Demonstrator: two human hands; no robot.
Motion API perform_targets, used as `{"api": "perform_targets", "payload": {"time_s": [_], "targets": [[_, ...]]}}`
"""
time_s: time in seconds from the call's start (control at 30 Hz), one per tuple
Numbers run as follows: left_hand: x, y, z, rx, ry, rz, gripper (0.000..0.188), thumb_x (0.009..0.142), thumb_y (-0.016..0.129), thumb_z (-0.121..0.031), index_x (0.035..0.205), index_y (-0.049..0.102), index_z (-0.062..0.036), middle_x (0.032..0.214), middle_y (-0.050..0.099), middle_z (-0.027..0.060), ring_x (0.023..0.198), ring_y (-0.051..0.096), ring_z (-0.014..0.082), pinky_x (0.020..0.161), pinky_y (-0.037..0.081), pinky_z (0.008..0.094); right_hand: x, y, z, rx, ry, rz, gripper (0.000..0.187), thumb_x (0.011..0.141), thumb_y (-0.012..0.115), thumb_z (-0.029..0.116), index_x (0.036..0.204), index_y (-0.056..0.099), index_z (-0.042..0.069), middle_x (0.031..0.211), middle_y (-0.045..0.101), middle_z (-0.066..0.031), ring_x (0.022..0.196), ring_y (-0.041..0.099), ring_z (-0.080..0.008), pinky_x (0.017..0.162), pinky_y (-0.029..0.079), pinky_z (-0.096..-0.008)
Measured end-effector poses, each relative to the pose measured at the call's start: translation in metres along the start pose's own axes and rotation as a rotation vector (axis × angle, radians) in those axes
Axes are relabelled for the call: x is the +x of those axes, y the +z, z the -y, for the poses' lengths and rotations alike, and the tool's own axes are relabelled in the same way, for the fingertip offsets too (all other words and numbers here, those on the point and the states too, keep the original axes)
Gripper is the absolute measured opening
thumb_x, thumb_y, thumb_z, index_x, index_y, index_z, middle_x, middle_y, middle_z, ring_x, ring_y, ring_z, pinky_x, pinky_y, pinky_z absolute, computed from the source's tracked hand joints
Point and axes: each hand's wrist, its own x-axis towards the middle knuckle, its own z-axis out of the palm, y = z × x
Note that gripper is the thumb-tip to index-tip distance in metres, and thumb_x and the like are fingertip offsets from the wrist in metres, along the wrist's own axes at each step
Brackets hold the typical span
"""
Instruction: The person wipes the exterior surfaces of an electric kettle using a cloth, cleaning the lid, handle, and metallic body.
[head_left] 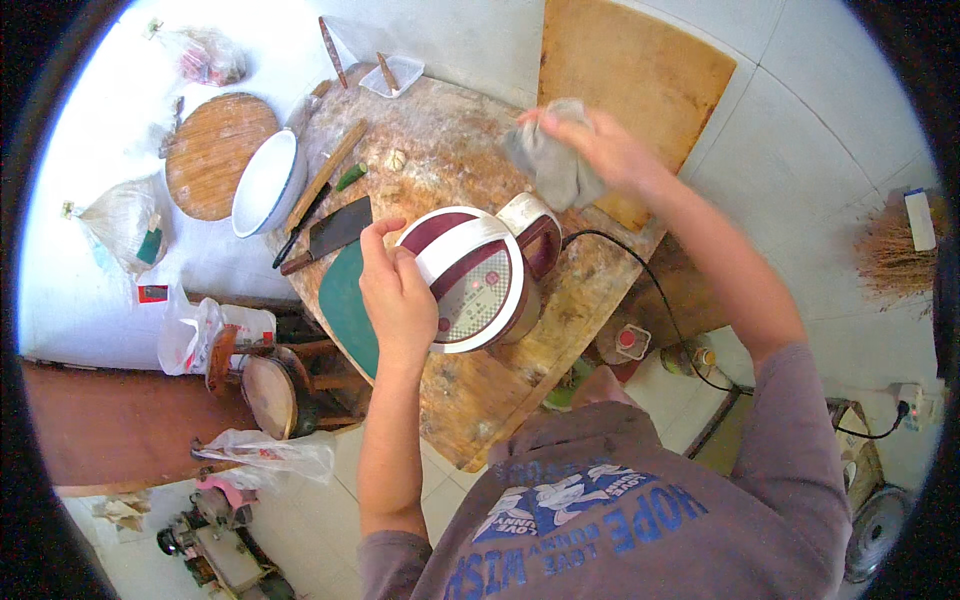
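A white and maroon soymilk maker [482, 305] with a round lid, a button panel and a side handle stands on the floury wooden table [455, 400]. My left hand [398, 290] grips the left side of its lid, the thumb and fingertips at the rim. Past the handle, my right hand [605, 150] holds a crumpled grey cloth [555, 170] over the table's right part. The cloth hangs from my fingers, slightly blurred, apart from the soymilk maker. Part of the lid is hidden behind my left hand.
Left of the soymilk maker lie a green board [345, 300], a cleaver [342, 230], a green pepper [352, 177] and a wooden stick [328, 172]. A black cord [645, 265] runs off the table's right edge. A white bowl [268, 185] sits beyond the left edge.
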Motion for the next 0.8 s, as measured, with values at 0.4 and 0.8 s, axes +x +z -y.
{"api": "perform_targets", "payload": {"time_s": [0.4,0.8], "targets": [[0.0,-0.001,0.001,-0.003,-0.042,0.055,0.022,0.083,0.037,-0.004,0.101,0.049,-0.0026,0.064,0.055,0.0126,0.058,0.053,0.0212,0.057,0.04,0.034,-0.023,0.064,-0.021,-0.598,-0.279,0.069,0.028,0.075,0.055,0.005,0.103,0.052,0.002,0.106,0.051,-0.0156,0.107,0.046,-0.033,0.091,0.038,-0.0391],[-0.001,-0.002,-0.003,0.094,-0.023,0.037,0.024,0.082,0.036,-0.004,0.102,0.05,-0.0027,0.073,0.055,0.011,0.065,0.052,0.0162,0.064,0.041,0.0294,0.057,0.077,-0.011,-1.019,-0.004,0.231,0.017,0.069,0.057,0.008,0.08,0.063,-0.004,0.082,0.062,-0.0226,0.079,0.06,-0.0387,0.071,0.049,-0.0437]]}}
